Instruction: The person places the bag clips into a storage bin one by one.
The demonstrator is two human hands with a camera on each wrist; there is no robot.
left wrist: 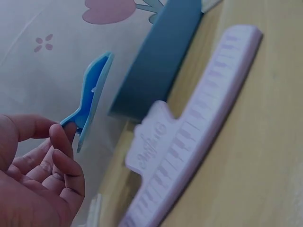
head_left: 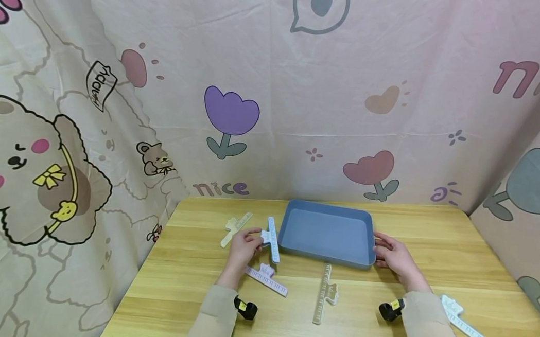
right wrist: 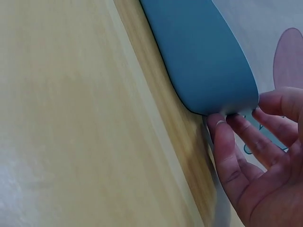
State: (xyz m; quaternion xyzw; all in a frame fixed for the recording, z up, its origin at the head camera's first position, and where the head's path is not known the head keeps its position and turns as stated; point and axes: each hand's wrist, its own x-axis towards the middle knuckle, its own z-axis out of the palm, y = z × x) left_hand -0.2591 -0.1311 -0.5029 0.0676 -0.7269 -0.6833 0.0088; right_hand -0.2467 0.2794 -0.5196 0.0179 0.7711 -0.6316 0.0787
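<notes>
My left hand pinches a light blue clip by its handle between thumb and fingertips. The clip has a long bar with a piano-key pattern and stands beside the left end of the blue tray. From the left wrist view, the clip shows edge-on, held above the table. At the tray's right end, the fingertips of my right hand touch the outer wall; in the right wrist view the fingers meet that blue wall near its bottom corner. Just below my left hand lies a purple clip.
On the wooden table, a cream clip lies left of my left hand. A beige clip is in front of the tray, and a pale mint clip lies partly behind my right forearm. A printed curtain hangs behind.
</notes>
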